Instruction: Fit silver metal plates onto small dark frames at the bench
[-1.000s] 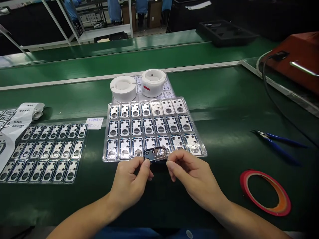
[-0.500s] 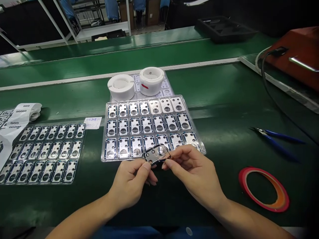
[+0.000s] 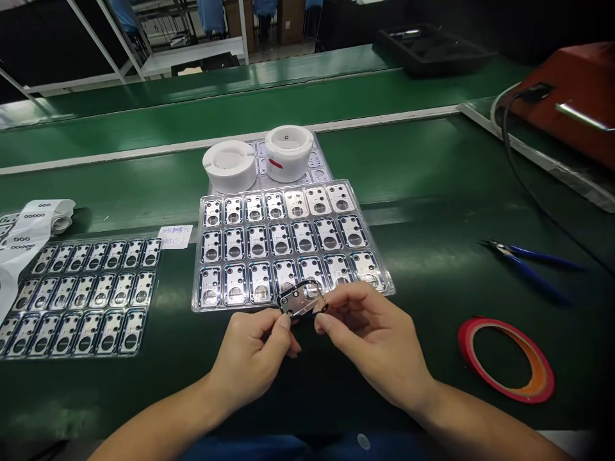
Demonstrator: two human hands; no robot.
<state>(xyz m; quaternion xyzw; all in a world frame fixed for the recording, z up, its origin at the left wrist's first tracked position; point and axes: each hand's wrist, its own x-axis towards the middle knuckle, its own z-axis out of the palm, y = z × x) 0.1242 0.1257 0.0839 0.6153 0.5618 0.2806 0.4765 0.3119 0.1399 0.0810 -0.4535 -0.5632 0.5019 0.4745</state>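
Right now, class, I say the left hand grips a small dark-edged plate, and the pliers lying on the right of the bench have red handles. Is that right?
Not quite: the pliers have blue handles, not red, as the head view shows. The rest holds: the left hand grips the small dark-edged plate, and the pliers lie on the right of the bench.

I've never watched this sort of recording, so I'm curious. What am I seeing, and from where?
There is no machine: a person works bare-handed, seen from a head-worn camera looking forward and down. The left hand pinches a small dark-rimmed plate; the right hand has its fingers at the other end. On the green surface, a tray of similar plates lies just beyond, and another tray to the left. Two white rolls sit farther back. To the right lie blue-handled cutters and a red ring.
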